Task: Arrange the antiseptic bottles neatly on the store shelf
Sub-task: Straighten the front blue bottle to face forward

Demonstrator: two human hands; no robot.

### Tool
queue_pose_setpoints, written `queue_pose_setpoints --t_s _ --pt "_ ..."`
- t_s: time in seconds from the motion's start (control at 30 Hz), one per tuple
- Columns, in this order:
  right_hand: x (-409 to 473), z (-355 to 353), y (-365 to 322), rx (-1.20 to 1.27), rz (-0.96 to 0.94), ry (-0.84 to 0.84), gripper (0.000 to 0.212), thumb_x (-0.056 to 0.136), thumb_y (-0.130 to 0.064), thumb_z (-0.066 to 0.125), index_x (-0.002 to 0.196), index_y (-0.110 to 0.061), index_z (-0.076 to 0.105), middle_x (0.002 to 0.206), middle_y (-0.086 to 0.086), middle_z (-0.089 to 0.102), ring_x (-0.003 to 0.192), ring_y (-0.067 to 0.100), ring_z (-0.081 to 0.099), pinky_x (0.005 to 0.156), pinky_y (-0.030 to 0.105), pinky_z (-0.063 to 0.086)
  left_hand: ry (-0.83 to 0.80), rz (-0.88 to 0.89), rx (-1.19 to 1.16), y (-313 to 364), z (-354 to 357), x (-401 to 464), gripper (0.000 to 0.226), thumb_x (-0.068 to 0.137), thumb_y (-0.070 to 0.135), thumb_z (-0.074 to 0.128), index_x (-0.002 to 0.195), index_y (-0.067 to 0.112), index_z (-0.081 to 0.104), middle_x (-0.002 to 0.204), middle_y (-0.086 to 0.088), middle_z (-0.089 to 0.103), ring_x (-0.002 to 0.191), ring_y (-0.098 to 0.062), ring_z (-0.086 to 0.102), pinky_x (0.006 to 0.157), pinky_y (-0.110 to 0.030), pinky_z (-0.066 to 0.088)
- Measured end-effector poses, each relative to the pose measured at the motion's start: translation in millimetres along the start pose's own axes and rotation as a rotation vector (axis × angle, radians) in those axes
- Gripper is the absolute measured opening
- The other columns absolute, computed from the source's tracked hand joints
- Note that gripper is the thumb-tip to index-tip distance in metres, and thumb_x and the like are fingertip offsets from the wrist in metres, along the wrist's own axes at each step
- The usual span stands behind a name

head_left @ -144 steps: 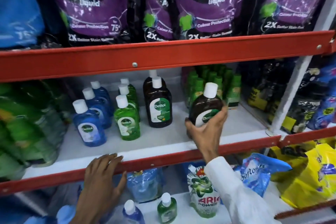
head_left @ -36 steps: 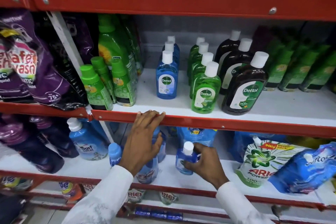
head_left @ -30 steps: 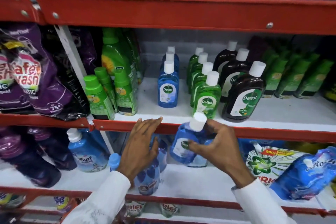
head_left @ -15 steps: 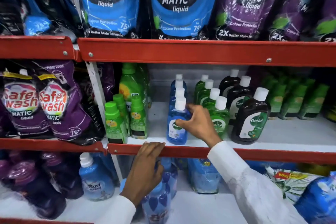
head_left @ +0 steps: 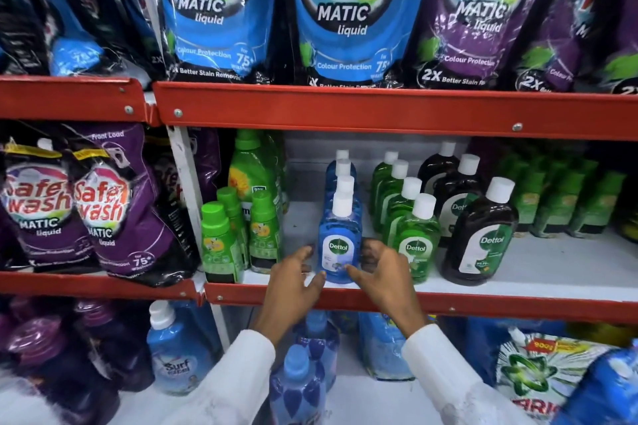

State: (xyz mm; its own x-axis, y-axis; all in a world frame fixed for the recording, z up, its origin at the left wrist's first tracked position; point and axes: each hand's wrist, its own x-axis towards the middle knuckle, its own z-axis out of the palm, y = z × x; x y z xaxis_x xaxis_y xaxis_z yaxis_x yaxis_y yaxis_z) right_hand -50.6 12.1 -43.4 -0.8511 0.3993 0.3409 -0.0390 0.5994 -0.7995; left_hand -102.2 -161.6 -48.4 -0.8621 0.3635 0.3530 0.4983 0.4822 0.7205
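Observation:
A blue antiseptic bottle (head_left: 340,248) with a white cap stands upright at the front of a row of blue bottles on the white middle shelf (head_left: 538,272). My right hand (head_left: 386,283) wraps its right side, thumb on the front of its base. My left hand (head_left: 293,286) is at its left side with fingers spread, only the thumb tip touching the base. To the right stand a row of green antiseptic bottles (head_left: 416,241) and a row of brown ones (head_left: 483,238), all upright.
Green-capped bottles (head_left: 221,245) crowd the shelf's left end beside a white upright post (head_left: 186,190). More green bottles (head_left: 559,203) fill the right. Detergent pouches (head_left: 341,10) hang above. Blue bottles (head_left: 303,383) and a detergent pack (head_left: 531,376) sit on the lower shelf.
My right hand lifted a blue bottle from the lower shelf and stood it at the front of the blue row. My left hand left the red shelf edge and came up beside it.

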Motion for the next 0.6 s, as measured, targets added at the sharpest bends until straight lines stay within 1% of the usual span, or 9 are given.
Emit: queue_pose_setpoints --t_s 0.03,0.13,0.17,0.2,0.27,0.3,0.43,0.53,0.6 --pt "-2.2 2.6 4.3 -0.017 0.005 -0.002 0.037 0.074 -0.016 0.085 0.108 -0.012 0.072 0.100 0.000 0.079 0.083 0.003 0.073 0.083 0.032 0.061 -0.028 -0.030 -0.024 0.9 2.4 7.3 0.043 0.083 0.017 0.072 0.124 0.012 0.062 0.119 -0.004 0.073 0.093 -0.014 0.072 0.087 -0.030 0.058" --pt "-4.1 7.2 14.3 -0.042 0.001 0.021 0.032 0.080 -0.016 0.080 0.110 -0.008 0.072 0.105 0.005 0.079 0.090 0.011 0.074 0.087 0.034 0.060 -0.003 -0.073 -0.069 -2.7 10.0 20.0 0.030 0.078 0.016 0.078 0.106 0.013 0.069 0.096 -0.003 0.078 0.071 -0.002 0.070 0.071 -0.022 0.059" --pt "-4.1 7.9 16.7 -0.039 0.001 0.029 0.033 0.081 -0.015 0.079 0.112 -0.006 0.072 0.107 0.006 0.078 0.092 0.012 0.074 0.088 0.031 0.060 0.014 -0.077 -0.079 -4.4 12.3 21.5 0.028 0.077 0.017 0.080 0.103 0.013 0.070 0.091 0.000 0.077 0.065 0.004 0.067 0.065 -0.015 0.056" --pt "-4.3 8.3 18.7 -0.032 0.002 0.037 0.032 0.082 -0.014 0.078 0.113 -0.006 0.071 0.108 0.006 0.078 0.092 0.011 0.073 0.087 0.022 0.058 0.020 -0.081 -0.092 -5.7 14.3 22.1 0.028 0.076 0.018 0.081 0.101 0.013 0.070 0.087 0.002 0.076 0.062 0.007 0.065 0.061 -0.009 0.052" --pt "-5.3 7.8 19.6 -0.035 0.001 0.066 0.030 0.083 -0.012 0.077 0.112 -0.006 0.071 0.107 0.005 0.077 0.089 0.005 0.070 0.077 -0.001 0.047 0.027 -0.083 -0.112 -6.7 17.0 21.5 0.028 0.075 0.020 0.083 0.099 0.016 0.070 0.083 0.006 0.073 0.063 0.009 0.065 0.060 -0.004 0.049" --pt "-5.5 7.3 19.2 -0.037 0.000 0.081 0.030 0.083 -0.010 0.077 0.111 -0.006 0.071 0.105 0.005 0.077 0.087 0.003 0.068 0.072 -0.006 0.042 0.033 -0.077 -0.126 -6.7 17.7 20.7 0.027 0.075 0.020 0.083 0.098 0.017 0.069 0.082 0.009 0.071 0.064 0.010 0.065 0.060 -0.004 0.049" --pt "-6.1 6.2 19.5 -0.024 -0.012 0.095 0.028 0.084 -0.006 0.075 0.112 -0.005 0.071 0.105 0.005 0.077 0.082 -0.001 0.065 0.070 -0.008 0.039 0.041 -0.061 -0.168 -7.3 20.4 19.1 0.027 0.075 0.018 0.083 0.099 0.015 0.070 0.084 0.004 0.074 0.066 0.012 0.066 0.062 -0.006 0.051" --pt "-4.4 7.2 22.9 -0.014 -0.012 0.092 0.029 0.084 -0.005 0.074 0.113 -0.006 0.071 0.106 0.005 0.078 0.077 -0.014 0.060 0.070 -0.008 0.040 0.040 -0.064 -0.197 -8.9 21.4 19.4 0.029 0.075 0.016 0.083 0.101 0.013 0.070 0.091 -0.003 0.077 0.068 0.009 0.067 0.065 -0.009 0.053" --pt "-3.3 7.6 24.3 -0.022 -0.010 0.095 0.029 0.085 -0.007 0.074 0.113 -0.006 0.071 0.107 0.004 0.077 0.079 -0.010 0.063 0.070 -0.007 0.040 0.049 -0.066 -0.194 -10.1 21.2 19.6 0.029 0.075 0.018 0.083 0.101 0.013 0.070 0.093 -0.006 0.078 0.070 0.004 0.069 0.066 -0.012 0.055"
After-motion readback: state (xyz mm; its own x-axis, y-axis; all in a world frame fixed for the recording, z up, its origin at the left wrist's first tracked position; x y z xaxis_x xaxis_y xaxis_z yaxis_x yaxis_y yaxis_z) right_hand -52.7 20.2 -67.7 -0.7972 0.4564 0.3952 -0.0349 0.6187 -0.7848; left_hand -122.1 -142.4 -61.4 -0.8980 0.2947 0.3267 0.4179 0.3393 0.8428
